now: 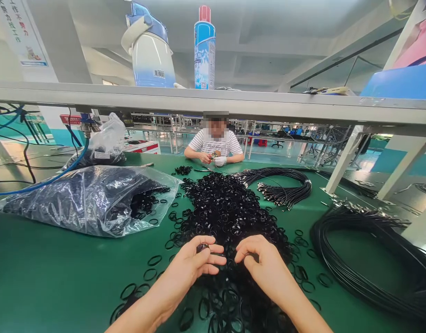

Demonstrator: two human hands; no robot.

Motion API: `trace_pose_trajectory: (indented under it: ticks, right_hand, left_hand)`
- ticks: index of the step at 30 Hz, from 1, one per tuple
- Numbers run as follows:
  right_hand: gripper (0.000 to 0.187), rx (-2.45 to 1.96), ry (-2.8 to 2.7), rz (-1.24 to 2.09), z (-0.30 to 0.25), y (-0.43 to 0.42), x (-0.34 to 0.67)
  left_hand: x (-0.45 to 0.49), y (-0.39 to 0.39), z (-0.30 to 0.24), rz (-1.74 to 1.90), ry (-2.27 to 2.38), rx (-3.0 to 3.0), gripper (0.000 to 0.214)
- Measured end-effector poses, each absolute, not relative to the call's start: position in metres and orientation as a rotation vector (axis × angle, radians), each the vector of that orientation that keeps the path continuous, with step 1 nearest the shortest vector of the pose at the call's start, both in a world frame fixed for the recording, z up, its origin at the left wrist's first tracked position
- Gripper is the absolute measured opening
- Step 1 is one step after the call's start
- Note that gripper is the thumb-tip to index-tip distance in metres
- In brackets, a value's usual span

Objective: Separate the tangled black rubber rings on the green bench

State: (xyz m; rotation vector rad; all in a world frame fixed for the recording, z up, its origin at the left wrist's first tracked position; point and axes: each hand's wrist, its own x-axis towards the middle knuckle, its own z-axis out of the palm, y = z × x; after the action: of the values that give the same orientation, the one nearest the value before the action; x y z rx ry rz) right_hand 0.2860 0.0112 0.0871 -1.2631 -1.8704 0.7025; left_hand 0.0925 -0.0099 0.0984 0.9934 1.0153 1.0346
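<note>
A large heap of thin black rings point(227, 208) lies on the green tabletop between and beyond my hands. My left hand point(192, 261) is turned palm inward over the heap's near part, holding a few dark rings point(202, 248) between thumb and index finger. Its other fingers stretch toward the right. Across from it, my right hand point(264, 263) is bent over the rings with the fingers curled and the thumb near the index finger. Whatever its fingertips pinch, if anything, is hidden. A small gap separates the two hands.
A clear plastic bag point(91, 199) of black rings lies at left. Bundled black cables point(292, 185) and a bigger cable coil point(331, 259) occupy the right. Overhead, a shelf point(185, 98) carries a thermos point(152, 58) and spray can point(204, 55). A person point(215, 143) sits opposite.
</note>
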Motion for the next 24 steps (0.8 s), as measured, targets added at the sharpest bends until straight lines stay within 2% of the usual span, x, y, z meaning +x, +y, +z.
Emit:
trace_pose_trajectory:
  ticks: [4, 9, 17, 24]
  right_hand:
    - [0.028, -1.281, -1.955, 0.669, 0.094, 0.009, 0.286]
    - [0.02, -1.32, -1.82, 0.845, 0.1, 0.006, 0.283]
    - [0.019, -1.214, -1.738, 0.973, 0.104, -0.004, 0.268]
    - [0.015, -1.262, -1.651, 0.889, 0.099, 0.005, 0.276]
  left_hand:
    - [0.094, -0.012, 0.103, 1.003, 1.032, 1.114, 0.022]
    - [0.093, -0.011, 0.103, 0.956, 1.274, 1.391, 0.018]
    - [0.1, -0.014, 0.096, 0.98, 1.072, 1.323, 0.026]
    - [0.098, -0.01, 0.102, 1.029, 1.19, 1.272, 0.016]
